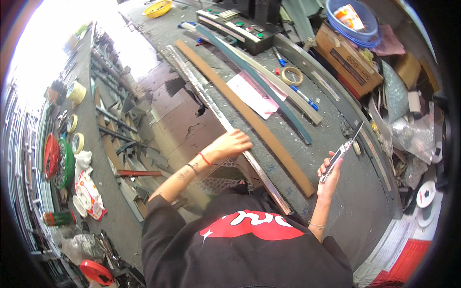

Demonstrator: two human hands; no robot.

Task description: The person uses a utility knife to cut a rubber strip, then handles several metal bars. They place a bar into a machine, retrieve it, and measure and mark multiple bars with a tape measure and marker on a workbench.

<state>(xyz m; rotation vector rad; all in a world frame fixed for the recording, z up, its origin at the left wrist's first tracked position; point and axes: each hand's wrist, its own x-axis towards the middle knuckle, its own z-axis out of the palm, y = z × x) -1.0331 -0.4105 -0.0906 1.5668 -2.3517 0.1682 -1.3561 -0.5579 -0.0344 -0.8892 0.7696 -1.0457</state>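
My left hand (231, 144) is closed over a long silvery strip (211, 106), its fingers curled across the strip's middle. The strip lies along the near edge of the grey workbench (355, 201), its lower end close to my body. In my right hand (328, 177) is a utility knife (337, 159) with its long blade out, held up over the bench and pointing away to the upper right. The blade touches nothing that I can make out. A brown strip (249, 115) lies beside the silvery one, between my two hands.
Beyond lie a dark green strip (269, 89), a paper sheet (254, 96), a tape roll (292, 76) and a blue marker (311, 104). A cardboard box (343, 60) and blue basin (355, 19) stand at the right. Leftward, offcuts (129, 125) fill a rack.
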